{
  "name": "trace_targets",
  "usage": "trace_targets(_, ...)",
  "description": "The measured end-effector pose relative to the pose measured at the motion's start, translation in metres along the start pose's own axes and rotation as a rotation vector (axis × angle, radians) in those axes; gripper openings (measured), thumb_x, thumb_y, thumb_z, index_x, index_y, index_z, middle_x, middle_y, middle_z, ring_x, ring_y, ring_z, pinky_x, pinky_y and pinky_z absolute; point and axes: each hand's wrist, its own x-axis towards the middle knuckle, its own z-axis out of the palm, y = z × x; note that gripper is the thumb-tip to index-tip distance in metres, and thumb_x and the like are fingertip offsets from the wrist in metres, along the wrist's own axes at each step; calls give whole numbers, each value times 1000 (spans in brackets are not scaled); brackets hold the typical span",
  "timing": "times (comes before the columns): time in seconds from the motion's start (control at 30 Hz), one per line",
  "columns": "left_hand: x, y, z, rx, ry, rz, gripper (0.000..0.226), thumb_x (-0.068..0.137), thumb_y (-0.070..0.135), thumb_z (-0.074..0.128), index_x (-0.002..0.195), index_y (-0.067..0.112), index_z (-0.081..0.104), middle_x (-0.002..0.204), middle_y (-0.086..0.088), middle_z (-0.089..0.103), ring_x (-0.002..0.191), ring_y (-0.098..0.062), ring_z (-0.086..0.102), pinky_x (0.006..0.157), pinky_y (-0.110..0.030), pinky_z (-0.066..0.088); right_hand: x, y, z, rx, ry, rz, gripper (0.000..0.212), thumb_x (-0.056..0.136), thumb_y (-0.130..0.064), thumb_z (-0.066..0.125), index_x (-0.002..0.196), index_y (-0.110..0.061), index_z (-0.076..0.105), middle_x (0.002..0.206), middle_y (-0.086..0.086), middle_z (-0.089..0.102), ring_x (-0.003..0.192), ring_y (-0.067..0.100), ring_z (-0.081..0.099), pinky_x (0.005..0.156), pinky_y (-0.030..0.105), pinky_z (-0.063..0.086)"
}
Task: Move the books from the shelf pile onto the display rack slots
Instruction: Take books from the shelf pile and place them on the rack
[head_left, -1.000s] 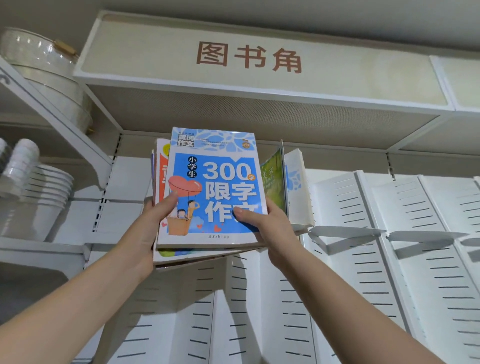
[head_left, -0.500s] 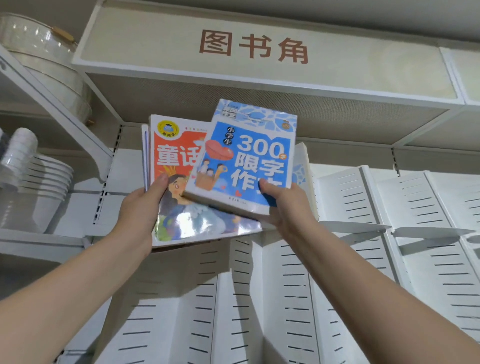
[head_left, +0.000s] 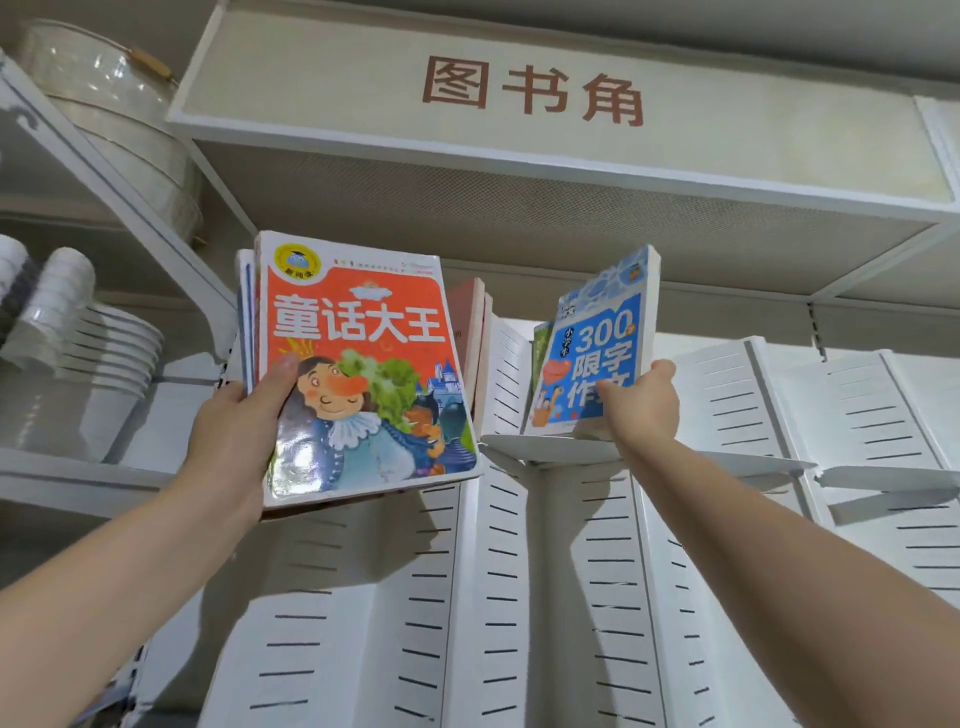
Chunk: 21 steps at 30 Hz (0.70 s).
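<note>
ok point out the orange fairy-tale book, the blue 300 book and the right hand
orange fairy-tale book (head_left: 363, 358): head view, cover picture's middle
blue 300 book (head_left: 597, 343): head view, white title lettering
right hand (head_left: 644, 408): head view, back of hand

A pile of books (head_left: 249, 322) is held tilted in the left hand (head_left: 234, 431), its top book an orange book (head_left: 358, 364) with a cartoon figure in a white ruff. A blue book (head_left: 592, 353) marked "300" stands nearly upright, bottom edge on the white ledge (head_left: 550, 449) of a display rack slot (head_left: 506, 374), gripped at its lower right by the right hand (head_left: 644, 405). A green book (head_left: 540, 338) stands just behind it.
</note>
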Motion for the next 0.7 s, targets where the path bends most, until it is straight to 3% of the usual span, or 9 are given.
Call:
trace_targets(0.1,1,-1,-1,-12,-5,-14,43,84,41,63,116,12,61,105,-5,70,89,-21,68,79,-33,53,5,6,8,-133,-1,-23,33,91,-19,57,113,-6,35,116,13,61,96,33,61,70,37,46)
trace_targets(0.27,7,-8,-2,-21,-44,-46,56,69,56,70,111,18,64,103,-3,72,95,-26,69,91,-49,50,12,13,18,-362,-42,-72,40,87,-24,59,118,-9,38,118,13,58,104,35,58,83,44,48)
trace_targets(0.43,6,-17,-1,-18,-45,-101,56,68,55,70,108,17,65,102,-5,72,95,-29,68,93,-51,49,23,21,14,-599,32,30,64,82,-37,64,132,-10,33,132,14,39,124,32,37,98,45,34)
trace_targets(0.57,-1,-21,7,-19,-35,-156,42,81,49,64,106,16,64,100,-8,71,92,-29,68,89,-49,51,25,23,8,-628,-24,22,94,80,-44,68,148,-18,10,145,11,26,131,31,30,102,48,31)
trace_targets(0.7,-8,-25,12,-33,-41,-187,44,80,49,64,107,13,65,98,-10,71,91,-30,68,88,-50,52,15,24,8,-558,26,-56,95,79,-41,71,149,-18,11,146,11,28,132,30,32,102,48,32)
